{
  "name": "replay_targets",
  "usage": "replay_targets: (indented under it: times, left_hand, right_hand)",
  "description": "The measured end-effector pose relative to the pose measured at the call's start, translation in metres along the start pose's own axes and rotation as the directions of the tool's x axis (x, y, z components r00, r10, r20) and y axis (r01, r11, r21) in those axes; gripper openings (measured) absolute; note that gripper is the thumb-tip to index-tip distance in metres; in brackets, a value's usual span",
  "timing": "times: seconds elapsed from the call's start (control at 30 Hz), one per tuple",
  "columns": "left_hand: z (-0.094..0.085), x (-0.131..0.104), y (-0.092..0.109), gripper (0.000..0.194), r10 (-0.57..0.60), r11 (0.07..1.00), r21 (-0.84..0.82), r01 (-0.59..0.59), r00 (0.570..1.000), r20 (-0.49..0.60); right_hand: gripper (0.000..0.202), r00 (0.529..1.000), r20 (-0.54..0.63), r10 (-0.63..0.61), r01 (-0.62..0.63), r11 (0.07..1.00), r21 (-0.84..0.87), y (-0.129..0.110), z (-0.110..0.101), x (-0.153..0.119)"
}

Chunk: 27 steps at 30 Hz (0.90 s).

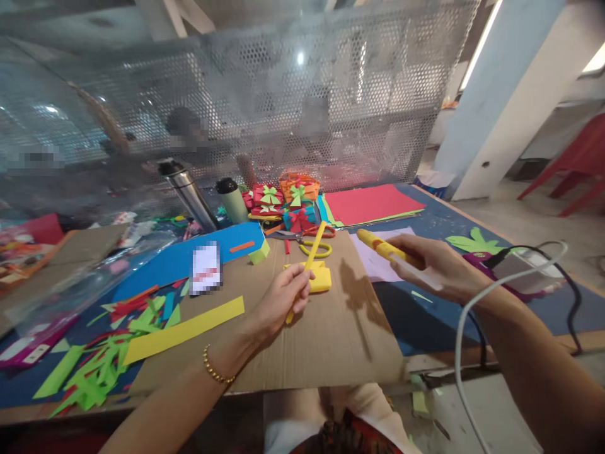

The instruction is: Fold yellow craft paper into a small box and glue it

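Lower left: loose green paper scraps (101,372). Right of them, wide yellow strip (189,329) lying slanted, partly on the cardboard (350,340). Center: left hand (281,296), fingertips pinched on narrow yellow strip (317,243), which tilts up and right. Folded yellow paper (322,279) on the cardboard just beyond those fingers; can't tell if they touch. Right of center: right hand (432,261) wrapped around yellow glue gun (378,244), nozzle pointing upper left, raised over lilac sheet (366,255). Far right: green paper cutout (475,241) on the table.
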<state>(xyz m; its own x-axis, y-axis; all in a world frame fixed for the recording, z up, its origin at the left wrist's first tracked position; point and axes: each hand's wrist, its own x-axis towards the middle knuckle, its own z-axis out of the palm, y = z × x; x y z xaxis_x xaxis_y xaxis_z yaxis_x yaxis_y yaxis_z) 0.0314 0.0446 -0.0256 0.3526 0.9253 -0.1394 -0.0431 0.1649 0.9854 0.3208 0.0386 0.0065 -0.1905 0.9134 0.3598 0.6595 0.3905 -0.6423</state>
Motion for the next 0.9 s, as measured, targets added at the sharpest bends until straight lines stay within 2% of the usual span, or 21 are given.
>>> replay_targets:
  times: [0.07,0.17,0.23,0.4,0.57,0.7,0.9]
  left_hand:
    - [0.0,0.001,0.0,0.031,0.005,1.0,0.006,-0.005,1.0,-0.027]
    - [0.0,0.001,0.002,0.03,0.013,1.0,0.022,-0.012,0.999,-0.052]
    - [0.0,0.001,0.003,0.03,0.004,0.999,0.039,-0.002,0.998,-0.064]
    - [-0.001,0.002,0.001,0.034,-0.029,0.998,0.061,0.033,0.998,-0.063]
    - [-0.002,0.001,0.0,0.037,-0.033,0.996,0.076,0.036,0.999,-0.036]
    - [0.0,0.0,0.001,0.038,-0.054,0.994,0.093,0.055,0.998,-0.021]
    - [0.0,0.0,0.001,0.038,-0.049,0.993,0.109,0.048,0.999,0.014]
  right_hand:
    - [0.029,0.999,0.026,0.024,-0.026,0.997,0.077,-0.019,0.004,0.007]
    - [0.03,0.999,-0.03,0.015,-0.011,0.993,0.12,-0.03,0.012,0.019]
    - [0.038,0.999,-0.042,-0.007,0.012,0.99,0.141,-0.025,0.019,0.024]
    - [0.048,0.999,0.028,-0.022,0.017,0.989,0.146,-0.004,0.034,0.022]
    - [0.059,0.999,0.015,-0.04,0.037,0.987,0.155,-0.002,0.039,0.019]
    - [0.057,0.999,-0.018,-0.038,0.04,0.989,0.141,-0.004,0.04,0.021]
    - [0.048,1.0,0.01,0.012,-0.014,0.982,0.186,-0.003,0.041,0.022]
